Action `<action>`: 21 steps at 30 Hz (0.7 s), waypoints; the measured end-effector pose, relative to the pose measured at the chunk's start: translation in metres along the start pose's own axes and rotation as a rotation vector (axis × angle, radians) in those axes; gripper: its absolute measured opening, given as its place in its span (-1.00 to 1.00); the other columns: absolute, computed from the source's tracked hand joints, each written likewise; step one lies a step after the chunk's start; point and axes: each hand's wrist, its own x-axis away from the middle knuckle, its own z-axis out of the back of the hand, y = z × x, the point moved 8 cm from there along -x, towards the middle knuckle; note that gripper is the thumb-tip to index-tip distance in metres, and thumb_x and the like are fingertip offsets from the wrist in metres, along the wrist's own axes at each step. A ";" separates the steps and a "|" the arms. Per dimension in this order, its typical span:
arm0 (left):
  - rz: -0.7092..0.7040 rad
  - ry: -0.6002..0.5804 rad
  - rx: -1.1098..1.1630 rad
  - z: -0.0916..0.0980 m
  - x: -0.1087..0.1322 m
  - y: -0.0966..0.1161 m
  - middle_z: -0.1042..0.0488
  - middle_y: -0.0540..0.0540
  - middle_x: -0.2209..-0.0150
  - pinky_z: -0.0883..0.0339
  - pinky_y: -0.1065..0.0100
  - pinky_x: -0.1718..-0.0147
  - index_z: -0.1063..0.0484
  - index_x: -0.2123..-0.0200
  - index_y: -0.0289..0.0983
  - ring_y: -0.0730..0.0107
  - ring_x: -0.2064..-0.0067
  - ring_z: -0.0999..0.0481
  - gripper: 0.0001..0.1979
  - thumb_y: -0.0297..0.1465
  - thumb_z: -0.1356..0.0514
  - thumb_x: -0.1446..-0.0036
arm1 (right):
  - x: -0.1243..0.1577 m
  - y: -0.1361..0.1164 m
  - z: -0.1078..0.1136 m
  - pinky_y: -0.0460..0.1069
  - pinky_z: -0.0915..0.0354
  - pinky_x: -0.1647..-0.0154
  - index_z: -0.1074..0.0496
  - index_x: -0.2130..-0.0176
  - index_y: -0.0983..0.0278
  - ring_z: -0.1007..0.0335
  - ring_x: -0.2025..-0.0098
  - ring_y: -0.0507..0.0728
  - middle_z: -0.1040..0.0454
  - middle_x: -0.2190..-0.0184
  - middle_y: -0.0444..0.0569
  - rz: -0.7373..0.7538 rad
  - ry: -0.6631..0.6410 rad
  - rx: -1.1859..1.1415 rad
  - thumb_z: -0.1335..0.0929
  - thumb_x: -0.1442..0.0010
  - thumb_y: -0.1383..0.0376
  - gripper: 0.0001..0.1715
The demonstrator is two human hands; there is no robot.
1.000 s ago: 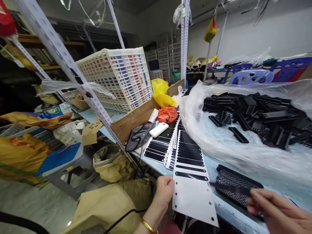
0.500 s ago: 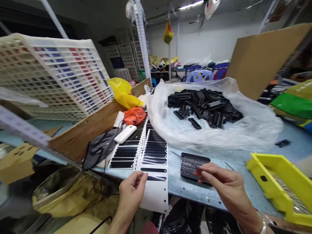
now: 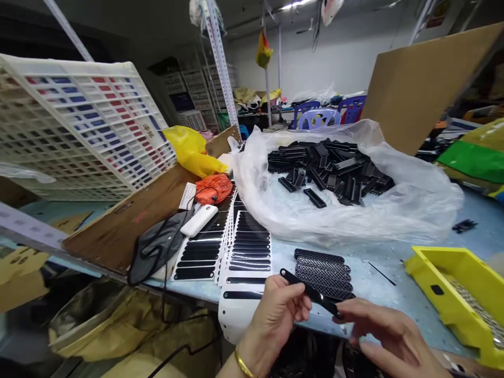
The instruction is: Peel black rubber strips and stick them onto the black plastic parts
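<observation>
A narrow glossy black strip [image 3: 309, 292] with rounded ends and a small hole at its far end is held slantwise above the bench edge. My left hand [image 3: 281, 304] pinches it near its upper left end between thumb and fingers. At the lower right end, my right hand [image 3: 394, 333] has its fingertips on the strip, the thumb lower and apart. Just behind the strip lie several perforated black pieces [image 3: 323, 273] side by side. White sheets [image 3: 240, 315] carrying rows of black strips lie left of them, the front one overhanging the bench edge.
A clear plastic bag [image 3: 252, 184] holds a pile of black parts [image 3: 334, 168] at the back. On the right stands a yellow bin [image 3: 429, 286] with small metal pieces. A white device [image 3: 199, 220], grey cloth [image 3: 157, 241] and orange bag [image 3: 214, 189] lie left, below a white crate [image 3: 98, 126].
My left hand has moved right from the sheet edge and now holds the black strip. My right hand has shifted right and down, off the perforated pieces, to the strip's end. The view has turned slightly.
</observation>
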 end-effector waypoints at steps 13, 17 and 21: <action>-0.099 -0.007 -0.220 -0.017 0.000 -0.008 -0.41 -0.09 0.65 0.02 0.51 0.70 -0.40 0.65 -0.38 0.59 0.70 -0.28 -0.70 -0.29 -0.29 0.04 | -0.013 -0.005 -0.018 -0.03 -0.42 0.46 -0.46 0.12 0.31 -0.43 0.41 0.11 -0.48 0.40 0.03 0.330 0.138 0.470 -0.34 -0.23 0.48 -0.79; -0.102 -0.044 -0.189 -0.016 0.003 -0.013 -0.45 -0.11 0.62 -0.04 0.53 0.69 -0.43 0.61 -0.39 0.58 0.67 -0.33 -0.68 -0.26 -0.33 0.03 | -0.004 0.000 -0.018 -0.01 -0.42 0.38 -0.42 0.08 0.32 -0.42 0.35 0.12 -0.47 0.35 0.06 0.262 0.115 0.458 -0.33 -0.24 0.48 -0.77; -0.063 -0.056 -0.253 -0.009 0.003 -0.024 -0.49 -0.11 0.58 -0.11 0.53 0.67 -0.45 0.56 -0.37 0.54 0.63 -0.37 -0.71 -0.25 -0.36 0.06 | 0.002 0.006 -0.021 0.00 -0.38 0.39 -0.44 0.20 0.31 -0.39 0.38 0.12 -0.45 0.40 0.04 0.186 0.089 0.494 -0.27 -0.29 0.46 -0.84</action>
